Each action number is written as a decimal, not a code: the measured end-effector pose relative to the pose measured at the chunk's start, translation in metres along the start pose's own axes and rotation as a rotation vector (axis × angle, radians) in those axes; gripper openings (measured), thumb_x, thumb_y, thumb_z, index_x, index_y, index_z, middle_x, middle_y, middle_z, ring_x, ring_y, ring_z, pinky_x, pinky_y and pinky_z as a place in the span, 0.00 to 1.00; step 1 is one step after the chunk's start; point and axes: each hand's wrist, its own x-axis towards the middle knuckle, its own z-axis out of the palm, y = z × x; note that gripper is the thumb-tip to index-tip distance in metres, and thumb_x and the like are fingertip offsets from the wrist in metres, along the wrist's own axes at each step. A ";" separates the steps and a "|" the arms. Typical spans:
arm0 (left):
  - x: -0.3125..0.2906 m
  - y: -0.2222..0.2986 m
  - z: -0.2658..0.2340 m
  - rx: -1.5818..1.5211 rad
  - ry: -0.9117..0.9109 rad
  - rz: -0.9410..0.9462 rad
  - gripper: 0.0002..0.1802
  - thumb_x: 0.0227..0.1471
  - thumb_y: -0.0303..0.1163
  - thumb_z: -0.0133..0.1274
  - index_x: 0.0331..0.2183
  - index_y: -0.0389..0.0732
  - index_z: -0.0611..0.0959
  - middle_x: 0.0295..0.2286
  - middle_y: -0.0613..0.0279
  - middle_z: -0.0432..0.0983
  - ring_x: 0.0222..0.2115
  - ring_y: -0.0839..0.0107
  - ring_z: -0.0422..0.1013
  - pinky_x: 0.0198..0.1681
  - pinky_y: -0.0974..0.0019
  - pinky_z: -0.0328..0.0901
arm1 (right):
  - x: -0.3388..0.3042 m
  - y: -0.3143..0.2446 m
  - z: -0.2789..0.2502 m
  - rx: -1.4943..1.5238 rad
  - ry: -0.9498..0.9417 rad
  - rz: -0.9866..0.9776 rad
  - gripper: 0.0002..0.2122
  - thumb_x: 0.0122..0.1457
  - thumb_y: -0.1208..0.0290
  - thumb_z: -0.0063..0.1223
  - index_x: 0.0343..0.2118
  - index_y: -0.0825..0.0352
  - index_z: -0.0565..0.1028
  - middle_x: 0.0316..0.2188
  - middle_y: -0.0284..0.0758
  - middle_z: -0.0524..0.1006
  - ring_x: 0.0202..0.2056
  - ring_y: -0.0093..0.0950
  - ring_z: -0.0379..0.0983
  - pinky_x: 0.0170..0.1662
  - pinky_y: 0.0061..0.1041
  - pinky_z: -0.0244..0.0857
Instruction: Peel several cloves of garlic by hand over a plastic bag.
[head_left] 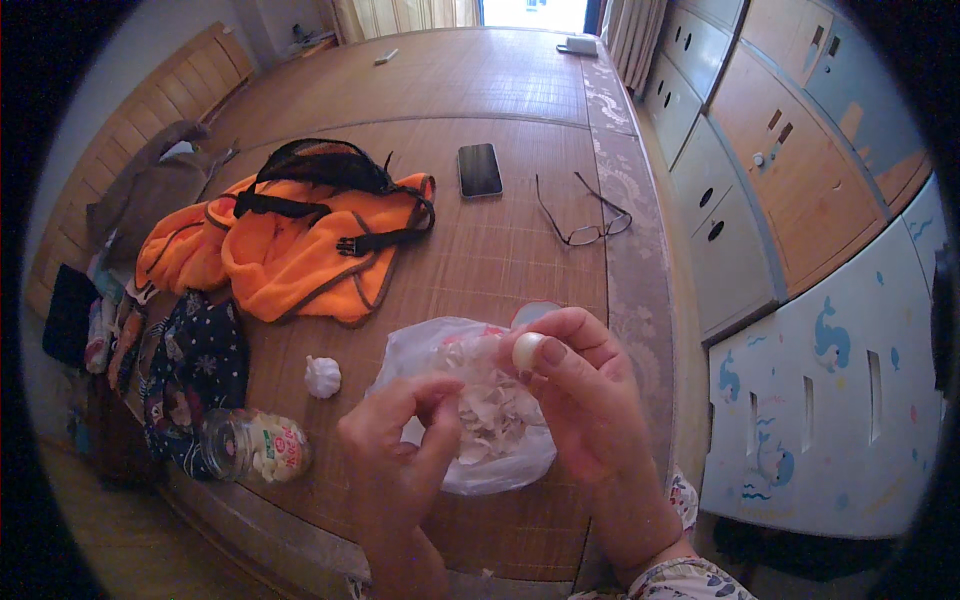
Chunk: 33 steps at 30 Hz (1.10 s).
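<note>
1. One pale, smooth clove (528,351), apparently garlic, held above the far right part of the bag; much of its surface looks bare of skin.
2. One right hand (592,392), closed in a pinch, with the clove between thumb and fingers.
3. One left hand (402,440), fingers curled and thumb near the fingertips, the gap narrow; whether it pinches a scrap of skin cannot be told. Apart from the clove.
4. One white plastic bag (522,474), spread flat on the woven mat (520,145) of a bed, beneath both hands.
5. Numerous papery skins (492,412), loose, heaped on the bag.
6. One whole bulb (323,377), white, on the mat left of the bag, untouched.
7. One clear jar (258,446), left of the left hand, holding pale cloves; its mouth appears uncovered.
8. Nearby articles: one orange cloth (300,265) with dark trim, one phone (480,170), one pair of glasses (585,236), all beyond the bag.
9. Step in hand, as judged: skinning a single clove, seemingly near its finish.
10. Next move, as judged: calls for a check for clinging skin, a steady right-hand pinch, and, if bare, a clear path leftward to the jar.
</note>
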 end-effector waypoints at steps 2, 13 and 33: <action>0.000 0.001 0.000 -0.010 -0.015 -0.031 0.06 0.48 0.17 0.54 0.31 0.33 0.84 0.26 0.62 0.80 0.28 0.77 0.74 0.33 0.72 0.68 | 0.000 0.000 0.001 -0.022 -0.002 -0.020 0.06 0.61 0.76 0.56 0.39 0.70 0.73 0.38 0.43 0.80 0.42 0.29 0.78 0.49 0.29 0.71; 0.004 -0.004 0.004 0.015 -0.046 0.078 0.07 0.50 0.21 0.55 0.34 0.34 0.84 0.28 0.52 0.80 0.28 0.64 0.77 0.33 0.65 0.69 | -0.002 -0.001 0.000 -0.066 0.011 -0.014 0.07 0.60 0.76 0.55 0.40 0.69 0.73 0.37 0.35 0.78 0.41 0.27 0.76 0.51 0.29 0.68; 0.001 0.006 0.007 -0.010 -0.005 0.242 0.09 0.42 0.22 0.63 0.31 0.39 0.83 0.25 0.58 0.80 0.26 0.64 0.77 0.31 0.64 0.68 | -0.011 0.005 0.003 -0.794 -0.119 -0.354 0.08 0.54 0.77 0.63 0.36 0.70 0.76 0.36 0.35 0.78 0.39 0.26 0.75 0.44 0.26 0.69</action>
